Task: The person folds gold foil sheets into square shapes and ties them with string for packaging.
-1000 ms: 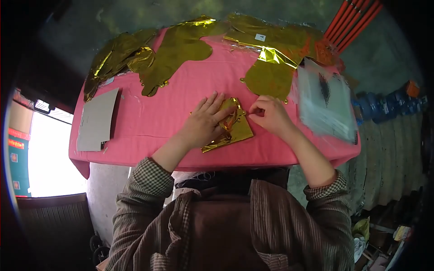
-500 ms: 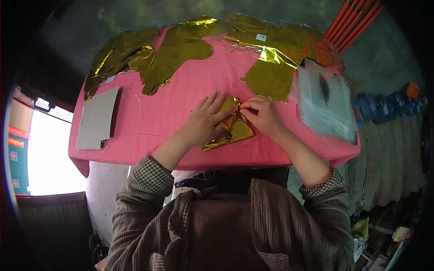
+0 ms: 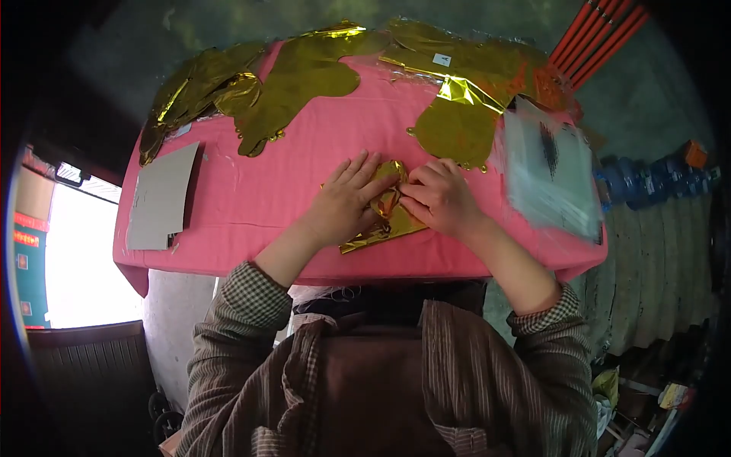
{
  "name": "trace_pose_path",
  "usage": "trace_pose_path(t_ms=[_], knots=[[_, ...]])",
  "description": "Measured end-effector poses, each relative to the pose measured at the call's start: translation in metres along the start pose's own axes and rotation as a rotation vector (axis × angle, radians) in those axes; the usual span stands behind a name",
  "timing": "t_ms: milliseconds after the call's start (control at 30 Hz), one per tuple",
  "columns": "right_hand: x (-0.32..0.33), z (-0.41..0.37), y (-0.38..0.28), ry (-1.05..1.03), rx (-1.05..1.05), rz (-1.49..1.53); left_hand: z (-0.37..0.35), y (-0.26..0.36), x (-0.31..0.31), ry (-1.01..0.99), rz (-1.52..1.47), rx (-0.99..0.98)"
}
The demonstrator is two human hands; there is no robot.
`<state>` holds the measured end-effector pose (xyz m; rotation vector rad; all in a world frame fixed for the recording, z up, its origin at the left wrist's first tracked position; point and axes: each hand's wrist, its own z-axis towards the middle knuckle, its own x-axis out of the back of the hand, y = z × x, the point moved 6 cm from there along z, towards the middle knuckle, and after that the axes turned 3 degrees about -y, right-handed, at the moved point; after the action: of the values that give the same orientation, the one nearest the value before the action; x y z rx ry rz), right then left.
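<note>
text: none legible | white sticker (image 3: 440, 59) on gold foil sheet (image 3: 487, 65): too small to read

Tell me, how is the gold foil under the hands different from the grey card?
The foil is shiny gold; the card is dull grey. The foil is creased and folded; the card lies flat. The left hand lies on the foil and the right hand pinches it; nothing touches the card. Both lie on the pink cloth.

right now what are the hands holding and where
A folded gold foil piece: left hand presses its left side flat, right hand fingers pinch its upper middle.
</note>
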<state>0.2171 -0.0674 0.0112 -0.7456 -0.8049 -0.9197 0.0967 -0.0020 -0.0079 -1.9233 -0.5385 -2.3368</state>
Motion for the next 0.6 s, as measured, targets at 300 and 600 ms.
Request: trace_pose_path(t_ms=[300,600], knots=[[0.0019,-0.0011,0.0012,-0.073,0.024,0.0,0.0002,-0.0003,0.0025,0.068,-0.118,0.028],[0.0039,-0.0077,0.0029,-0.159,-0.013,0.053,0.0006,-0.0005,-0.0022,0.019,-0.012,0.01]])
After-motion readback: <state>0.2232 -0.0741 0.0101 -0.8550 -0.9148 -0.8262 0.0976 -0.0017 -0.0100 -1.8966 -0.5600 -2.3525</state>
